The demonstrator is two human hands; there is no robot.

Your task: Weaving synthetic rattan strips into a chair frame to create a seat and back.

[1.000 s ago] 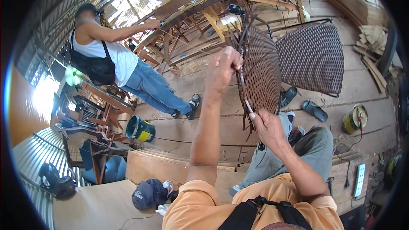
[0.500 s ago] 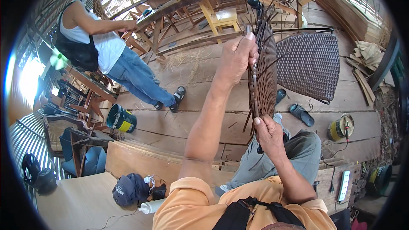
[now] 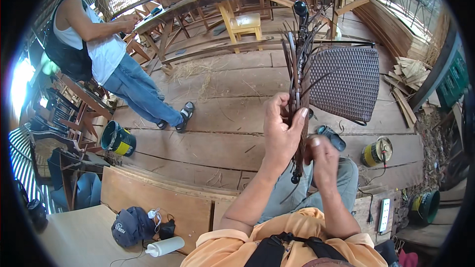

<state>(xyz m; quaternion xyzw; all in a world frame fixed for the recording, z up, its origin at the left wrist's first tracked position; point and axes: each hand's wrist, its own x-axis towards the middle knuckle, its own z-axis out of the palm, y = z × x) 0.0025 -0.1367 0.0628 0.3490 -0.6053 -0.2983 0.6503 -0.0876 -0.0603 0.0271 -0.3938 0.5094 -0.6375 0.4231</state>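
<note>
Left hand (image 3: 281, 131) grips the edge of a dark woven chair frame (image 3: 300, 76) held upright above the lap. Right hand (image 3: 324, 160), blurred, seems closed on its lower edge, just beside the left.

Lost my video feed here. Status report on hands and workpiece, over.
Left hand gripping woven frame, held upright, edge-on. Right hand at its lower end, grip unclear. Loose strands sticking out near the top. Woven chair behind; another person off left.
</note>
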